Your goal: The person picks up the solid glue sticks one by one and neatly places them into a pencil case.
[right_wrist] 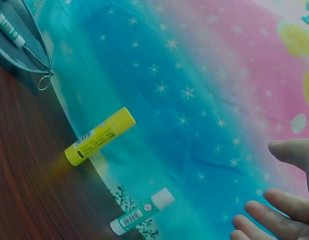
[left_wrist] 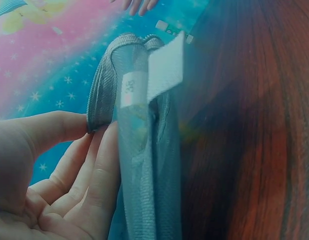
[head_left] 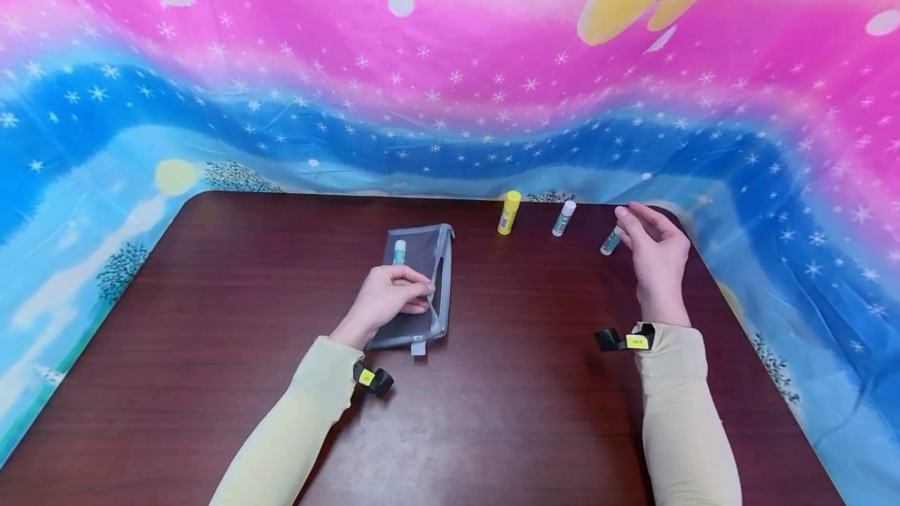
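A grey mesh zip pouch (head_left: 415,239) lies on the table, its zipper side parted. My left hand (head_left: 390,295) pinches the zipper edge between thumb and fingers; in the left wrist view the zipper (left_wrist: 100,95) is lifted there. Inside the pouch is a green-and-white glue stick (right_wrist: 9,31). My right hand (head_left: 654,252) is at the far right, thumb and fingers apart, beside an upright green-and-white glue stick (head_left: 610,241) whose top is hidden behind it. In the right wrist view, nothing shows between the right fingers (right_wrist: 274,212).
A yellow glue stick (head_left: 509,213) and another green-and-white glue stick (head_left: 564,219) stand upright near the back edge, between pouch and right hand. A patterned cloth (head_left: 450,123) rises behind the dark wooden table (head_left: 492,397).
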`<state>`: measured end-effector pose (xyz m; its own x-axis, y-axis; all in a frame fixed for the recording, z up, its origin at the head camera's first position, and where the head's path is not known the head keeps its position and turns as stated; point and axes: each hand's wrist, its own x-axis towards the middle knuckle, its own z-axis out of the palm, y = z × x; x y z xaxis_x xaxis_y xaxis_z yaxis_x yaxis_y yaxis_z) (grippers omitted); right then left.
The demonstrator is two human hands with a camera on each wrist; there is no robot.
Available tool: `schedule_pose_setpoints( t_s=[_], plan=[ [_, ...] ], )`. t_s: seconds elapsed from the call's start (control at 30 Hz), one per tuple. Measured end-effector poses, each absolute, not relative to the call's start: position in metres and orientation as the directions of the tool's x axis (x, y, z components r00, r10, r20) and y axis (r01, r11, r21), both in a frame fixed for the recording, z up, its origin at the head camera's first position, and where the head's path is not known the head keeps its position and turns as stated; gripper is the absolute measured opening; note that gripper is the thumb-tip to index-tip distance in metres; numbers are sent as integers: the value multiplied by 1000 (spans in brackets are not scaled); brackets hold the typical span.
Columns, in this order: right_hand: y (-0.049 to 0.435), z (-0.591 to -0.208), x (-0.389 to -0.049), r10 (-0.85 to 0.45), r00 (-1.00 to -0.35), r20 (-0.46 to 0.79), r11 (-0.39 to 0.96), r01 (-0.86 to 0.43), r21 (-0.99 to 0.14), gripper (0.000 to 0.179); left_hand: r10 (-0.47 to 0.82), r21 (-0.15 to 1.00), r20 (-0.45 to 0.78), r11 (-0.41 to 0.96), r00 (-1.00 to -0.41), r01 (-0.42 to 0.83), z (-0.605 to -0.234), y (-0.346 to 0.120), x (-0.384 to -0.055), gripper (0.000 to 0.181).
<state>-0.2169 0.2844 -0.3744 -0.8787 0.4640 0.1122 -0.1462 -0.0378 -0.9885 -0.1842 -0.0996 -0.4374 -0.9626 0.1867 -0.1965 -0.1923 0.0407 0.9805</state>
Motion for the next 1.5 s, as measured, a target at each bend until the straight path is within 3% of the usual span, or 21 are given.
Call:
schedule_pose_setpoints(
  t_s=[0.33, 1.13, 1.5],
  plan=[
    [296, -375, -218, 512, -856, 77, -118, -159, -980, 48, 183, 980, -197, 43, -963, -193, -437, -99, -184, 15],
    [324, -384, -219, 581, -813, -28, -154, -76, -985, 44, 173, 976, -216, 36, -961, -213, -440, -101, -184, 15],
    [334, -393, -221, 603, -790, -110, -117, 49, -992, 61, 174, 981, -194, 33, -965, -191, -439, -99, -184, 14]
  ],
)
